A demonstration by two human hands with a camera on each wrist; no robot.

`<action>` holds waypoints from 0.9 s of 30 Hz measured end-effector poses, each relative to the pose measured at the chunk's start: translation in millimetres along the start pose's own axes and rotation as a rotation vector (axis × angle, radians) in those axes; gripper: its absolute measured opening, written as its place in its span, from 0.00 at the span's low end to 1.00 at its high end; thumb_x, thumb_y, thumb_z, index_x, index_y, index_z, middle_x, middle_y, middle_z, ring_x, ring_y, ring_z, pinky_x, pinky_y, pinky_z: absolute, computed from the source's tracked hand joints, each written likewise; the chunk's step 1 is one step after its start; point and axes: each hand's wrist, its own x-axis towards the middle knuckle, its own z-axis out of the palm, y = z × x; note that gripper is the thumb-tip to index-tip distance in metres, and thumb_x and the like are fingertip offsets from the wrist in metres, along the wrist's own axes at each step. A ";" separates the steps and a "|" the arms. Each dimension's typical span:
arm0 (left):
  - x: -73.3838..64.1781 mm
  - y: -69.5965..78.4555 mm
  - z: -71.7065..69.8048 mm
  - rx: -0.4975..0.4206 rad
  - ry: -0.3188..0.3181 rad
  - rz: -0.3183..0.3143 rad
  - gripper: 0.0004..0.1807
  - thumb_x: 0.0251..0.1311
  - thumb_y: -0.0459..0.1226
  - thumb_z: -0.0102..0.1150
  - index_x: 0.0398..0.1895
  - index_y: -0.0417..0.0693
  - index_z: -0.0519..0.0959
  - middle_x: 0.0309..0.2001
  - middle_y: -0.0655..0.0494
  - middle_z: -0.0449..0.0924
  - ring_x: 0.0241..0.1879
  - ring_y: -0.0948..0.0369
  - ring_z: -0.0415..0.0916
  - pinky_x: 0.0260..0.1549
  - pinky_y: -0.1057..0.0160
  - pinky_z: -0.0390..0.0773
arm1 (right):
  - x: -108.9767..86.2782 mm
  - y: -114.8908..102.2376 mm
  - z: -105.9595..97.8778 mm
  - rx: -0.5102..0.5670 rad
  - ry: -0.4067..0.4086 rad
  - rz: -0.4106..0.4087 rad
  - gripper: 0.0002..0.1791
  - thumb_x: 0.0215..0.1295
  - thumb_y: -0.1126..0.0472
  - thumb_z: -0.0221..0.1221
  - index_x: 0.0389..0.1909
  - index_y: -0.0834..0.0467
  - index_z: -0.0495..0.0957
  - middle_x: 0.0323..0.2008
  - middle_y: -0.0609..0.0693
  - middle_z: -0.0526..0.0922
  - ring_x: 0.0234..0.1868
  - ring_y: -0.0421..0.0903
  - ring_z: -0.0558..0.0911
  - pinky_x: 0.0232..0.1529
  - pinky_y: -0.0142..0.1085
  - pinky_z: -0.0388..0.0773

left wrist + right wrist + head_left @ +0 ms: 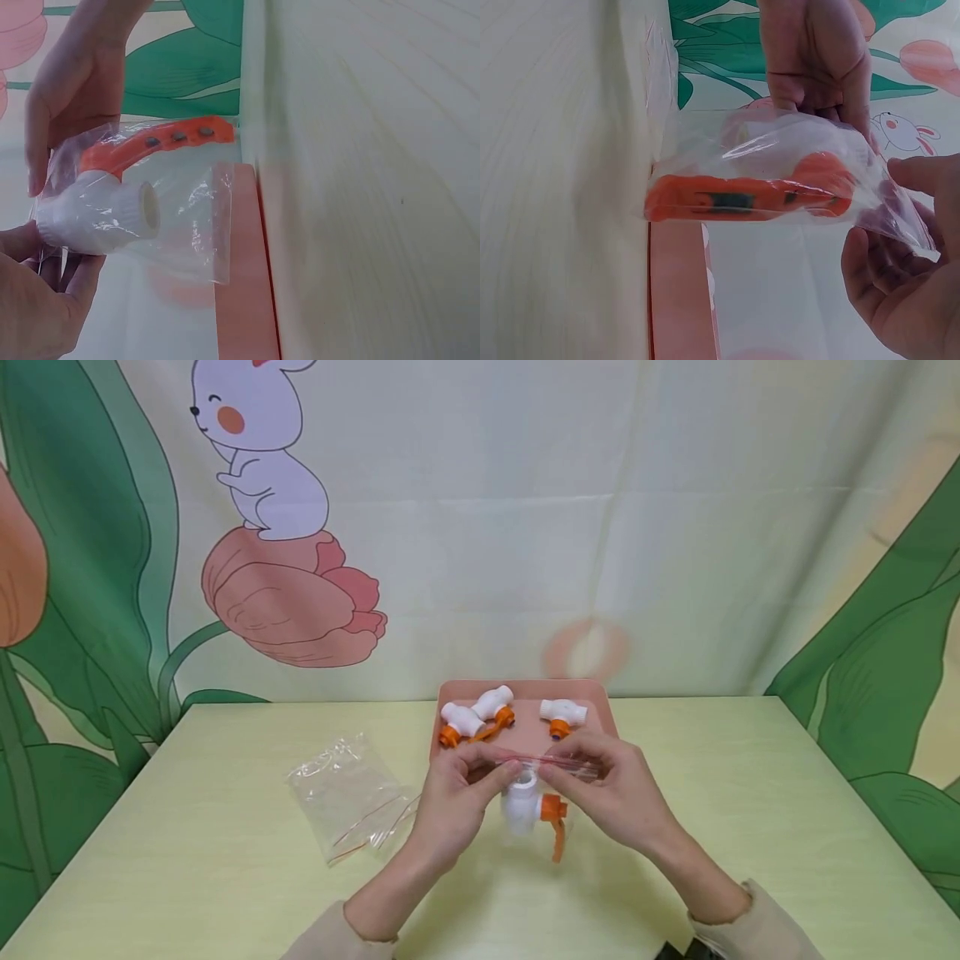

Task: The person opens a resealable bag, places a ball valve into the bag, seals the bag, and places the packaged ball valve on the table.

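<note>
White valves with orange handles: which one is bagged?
The valve inside the clear bag pinched by the left hand and right hand; the other three valves lie unbagged in the pink tray.

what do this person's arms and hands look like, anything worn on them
Beige sleeves end short of both wrists. The left grip and right grip are bare hands: no gloves, rings or markings visible. Something black shows beside the right sleeve, too cropped to identify.
</note>
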 end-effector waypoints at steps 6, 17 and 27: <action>-1.4 0.5 1.0 0.028 -0.033 0.039 0.05 0.65 0.28 0.67 0.41 0.37 0.87 0.37 0.49 0.86 0.36 0.58 0.79 0.37 0.68 0.79 | 1.6 -1.1 1.6 -0.021 -0.026 -0.014 0.02 0.65 0.63 0.70 0.36 0.58 0.88 0.34 0.47 0.85 0.37 0.47 0.85 0.43 0.39 0.85; -4.9 4.8 1.0 0.169 -0.050 0.118 0.03 0.65 0.29 0.67 0.40 0.39 0.87 0.36 0.52 0.86 0.38 0.57 0.81 0.40 0.67 0.81 | -0.1 -8.6 -8.6 -0.180 -0.008 -0.010 0.09 0.58 0.59 0.76 0.26 0.52 0.84 0.20 0.42 0.78 0.21 0.41 0.70 0.21 0.30 0.67; -3.7 11.3 -0.5 0.178 -0.063 0.105 0.04 0.65 0.28 0.67 0.40 0.37 0.87 0.36 0.51 0.86 0.38 0.57 0.82 0.43 0.65 0.83 | 1.8 -11.0 -14.0 -0.264 0.028 -0.001 0.14 0.53 0.54 0.78 0.20 0.51 0.82 0.14 0.41 0.72 0.17 0.40 0.68 0.18 0.30 0.64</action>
